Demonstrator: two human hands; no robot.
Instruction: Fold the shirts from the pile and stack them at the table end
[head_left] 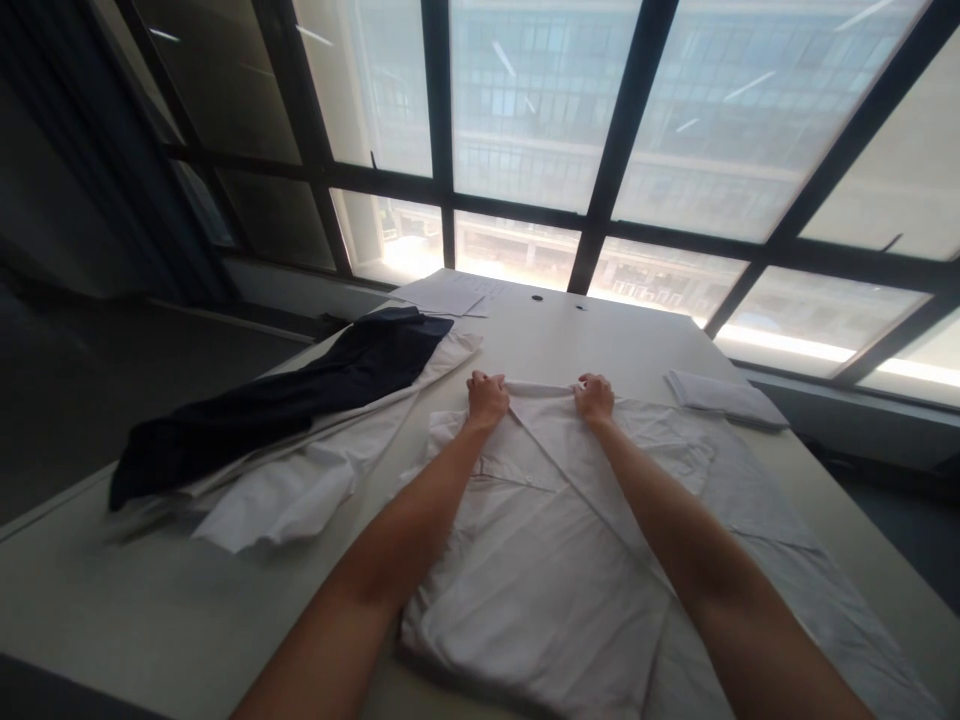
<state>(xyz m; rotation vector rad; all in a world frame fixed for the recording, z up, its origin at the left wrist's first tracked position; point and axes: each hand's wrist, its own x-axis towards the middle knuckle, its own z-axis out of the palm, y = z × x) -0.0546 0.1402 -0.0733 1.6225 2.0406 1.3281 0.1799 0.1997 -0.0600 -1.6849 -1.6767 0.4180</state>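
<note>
A white shirt [555, 560] lies spread on the white table in front of me, wrinkled, with one side folded across. My left hand [487, 395] is closed on its far edge, at what looks like the collar. A short way to the right, my right hand [595, 397] pinches the same edge. Between the two hands the cloth runs fairly straight. My forearms cover parts of the shirt on both sides.
To the left lie dark trousers [300, 390] over white garments [292, 485]. Papers [442, 293] rest at the table's far end. A folded white cloth [726, 398] is near the right edge of the table [637, 345]. Large windows [532, 110] stand beyond.
</note>
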